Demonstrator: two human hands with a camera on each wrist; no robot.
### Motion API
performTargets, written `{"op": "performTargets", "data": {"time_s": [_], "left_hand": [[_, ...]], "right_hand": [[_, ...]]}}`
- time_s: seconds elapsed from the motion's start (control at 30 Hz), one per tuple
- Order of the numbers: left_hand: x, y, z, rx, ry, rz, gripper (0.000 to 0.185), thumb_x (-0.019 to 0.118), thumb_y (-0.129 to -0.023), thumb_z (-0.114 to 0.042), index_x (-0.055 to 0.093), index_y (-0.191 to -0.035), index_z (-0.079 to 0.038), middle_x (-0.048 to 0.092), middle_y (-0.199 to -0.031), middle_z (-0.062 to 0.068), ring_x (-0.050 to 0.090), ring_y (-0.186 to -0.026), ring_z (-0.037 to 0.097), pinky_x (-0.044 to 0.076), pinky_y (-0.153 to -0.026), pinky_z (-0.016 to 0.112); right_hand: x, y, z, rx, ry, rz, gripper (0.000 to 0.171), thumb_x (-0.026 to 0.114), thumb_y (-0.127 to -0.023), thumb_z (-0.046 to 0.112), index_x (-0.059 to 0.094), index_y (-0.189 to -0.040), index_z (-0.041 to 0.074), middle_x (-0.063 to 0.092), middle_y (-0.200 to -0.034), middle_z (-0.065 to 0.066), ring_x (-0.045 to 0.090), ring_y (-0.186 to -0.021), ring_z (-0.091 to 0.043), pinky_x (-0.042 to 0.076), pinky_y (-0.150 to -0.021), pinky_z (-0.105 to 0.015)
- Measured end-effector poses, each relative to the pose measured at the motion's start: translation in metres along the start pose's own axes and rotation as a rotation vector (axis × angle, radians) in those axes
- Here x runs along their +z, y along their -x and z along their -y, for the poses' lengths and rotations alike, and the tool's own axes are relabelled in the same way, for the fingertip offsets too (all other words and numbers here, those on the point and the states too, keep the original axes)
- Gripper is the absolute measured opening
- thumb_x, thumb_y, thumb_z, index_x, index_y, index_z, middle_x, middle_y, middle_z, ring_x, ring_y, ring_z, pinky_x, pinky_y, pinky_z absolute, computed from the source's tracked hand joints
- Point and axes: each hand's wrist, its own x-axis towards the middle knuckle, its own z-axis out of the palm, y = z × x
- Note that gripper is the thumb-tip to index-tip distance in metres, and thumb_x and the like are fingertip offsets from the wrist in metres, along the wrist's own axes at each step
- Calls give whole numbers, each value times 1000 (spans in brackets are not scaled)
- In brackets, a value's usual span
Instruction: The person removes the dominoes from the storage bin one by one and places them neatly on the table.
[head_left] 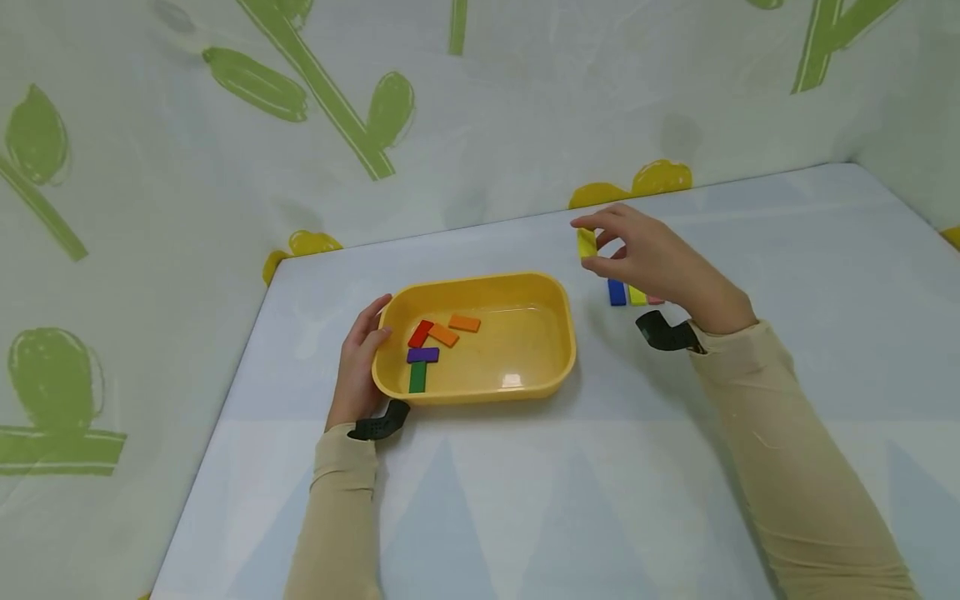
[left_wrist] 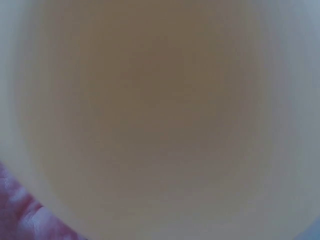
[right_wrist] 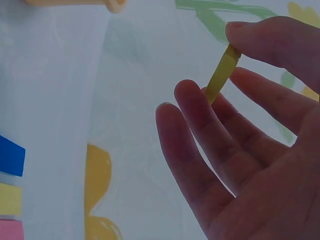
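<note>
Our right hand (head_left: pixel 660 262) pinches a yellow tile (head_left: pixel 587 242) between thumb and fingertips, above the table, right of the yellow tray (head_left: pixel 558 321); our left hand (head_left: pixel 360 358) rests flat-fingered against its rim; best carry it level, release low inside

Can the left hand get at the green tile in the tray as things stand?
Probably yes. The left hand rests on the yellow tray's near-left rim, and the green tile lies just inside that corner, uncovered, only touching the purple tile.
</note>
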Motion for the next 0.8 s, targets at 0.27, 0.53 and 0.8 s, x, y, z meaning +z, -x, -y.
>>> {"op": "performTargets", "data": {"time_s": [0.27,0.53,0.8], "left_hand": [[-2,-2,1,12,-26,13,45,44,-91,-18,38,-135,-26,35,-137,-7,38,-122,16,42,-89,25],[-3,-2,2,11,-31,6,44,44,-91,-18,38,-134,-26,35,-138,-7,37,-122,16,42,-89,24],[-2,-2,1,7,0,9,46,45,-91,-18,37,-135,-25,36,-137,-5,39,-121,19,43,-89,28]], "right_hand": [[4,-2,-10,-22,-71,0,52,63,-82,32,46,-128,16,47,-121,-3,50,-104,-21,45,-86,-41],[10,-6,-20,38,-88,35,53,62,-82,35,45,-129,17,47,-124,-2,48,-105,-21,46,-84,-40],[16,-10,-31,162,-113,97,60,60,-78,48,43,-130,23,46,-123,-1,51,-99,-24,47,-42,-34]]}}
